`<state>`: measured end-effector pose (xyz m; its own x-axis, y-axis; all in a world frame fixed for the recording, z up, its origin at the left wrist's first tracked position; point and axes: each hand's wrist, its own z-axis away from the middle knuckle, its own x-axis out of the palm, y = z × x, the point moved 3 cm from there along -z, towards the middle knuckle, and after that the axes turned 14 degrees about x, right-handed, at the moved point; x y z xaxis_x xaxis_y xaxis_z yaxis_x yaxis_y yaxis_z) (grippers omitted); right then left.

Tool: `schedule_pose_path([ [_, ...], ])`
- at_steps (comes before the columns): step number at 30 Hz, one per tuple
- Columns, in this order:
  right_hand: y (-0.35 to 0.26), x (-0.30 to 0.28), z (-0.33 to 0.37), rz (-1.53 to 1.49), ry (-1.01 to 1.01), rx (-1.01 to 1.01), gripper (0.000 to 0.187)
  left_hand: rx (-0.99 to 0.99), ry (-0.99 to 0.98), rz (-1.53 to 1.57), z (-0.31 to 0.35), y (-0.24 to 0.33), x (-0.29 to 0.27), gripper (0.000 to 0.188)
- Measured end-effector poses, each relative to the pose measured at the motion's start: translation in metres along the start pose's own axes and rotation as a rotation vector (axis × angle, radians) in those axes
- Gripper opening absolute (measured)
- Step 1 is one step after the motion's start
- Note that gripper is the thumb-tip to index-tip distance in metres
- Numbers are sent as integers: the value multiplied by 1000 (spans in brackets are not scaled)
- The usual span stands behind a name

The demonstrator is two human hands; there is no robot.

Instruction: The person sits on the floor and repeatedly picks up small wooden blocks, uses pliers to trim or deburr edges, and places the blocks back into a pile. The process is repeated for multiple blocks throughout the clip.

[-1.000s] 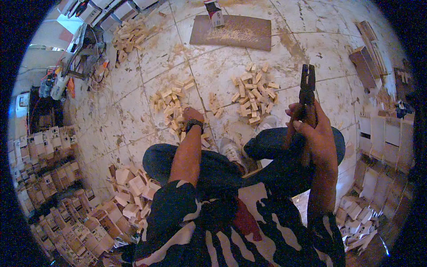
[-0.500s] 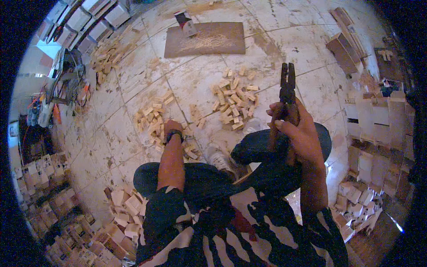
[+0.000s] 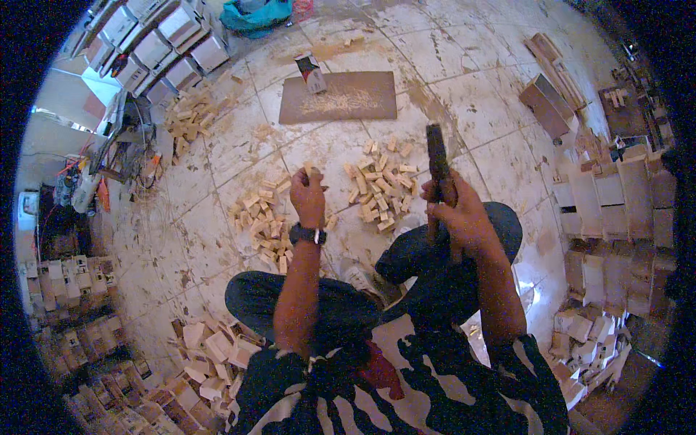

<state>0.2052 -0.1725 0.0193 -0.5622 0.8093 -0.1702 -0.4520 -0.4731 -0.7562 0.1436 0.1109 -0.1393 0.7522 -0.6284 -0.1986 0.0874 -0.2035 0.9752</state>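
The left hand (image 3: 308, 194) has risen from the left pile of wooden blocks (image 3: 262, 228), apparently pinching one small block (image 3: 309, 170), while the pliers (image 3: 436, 161) now look closed.

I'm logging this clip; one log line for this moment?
left hand: holds wood block | right hand: grips pliers | block piles on floor

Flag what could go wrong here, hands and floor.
1. The left hand pinches a small wood block near the dark tool in the right hand; fingers might get nipped.
2. Loose block piles lie beside the crossed legs; a shift could scatter them.
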Motion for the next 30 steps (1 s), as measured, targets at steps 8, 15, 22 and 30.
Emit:
schedule_pose_path([
  [8,19,54,25,246,-223,-252,67,-105,-199,799,78,134,-24,26],
  [15,29,66,41,-40,-533,-70,60,-303,-279,1293,102,137,-40,30],
  [22,25,70,55,47,-548,-145,59,-111,-311,867,110,137,-41,32],
  [30,22,74,56,150,-433,-227,58,-342,-233,1383,117,143,-31,31],
])
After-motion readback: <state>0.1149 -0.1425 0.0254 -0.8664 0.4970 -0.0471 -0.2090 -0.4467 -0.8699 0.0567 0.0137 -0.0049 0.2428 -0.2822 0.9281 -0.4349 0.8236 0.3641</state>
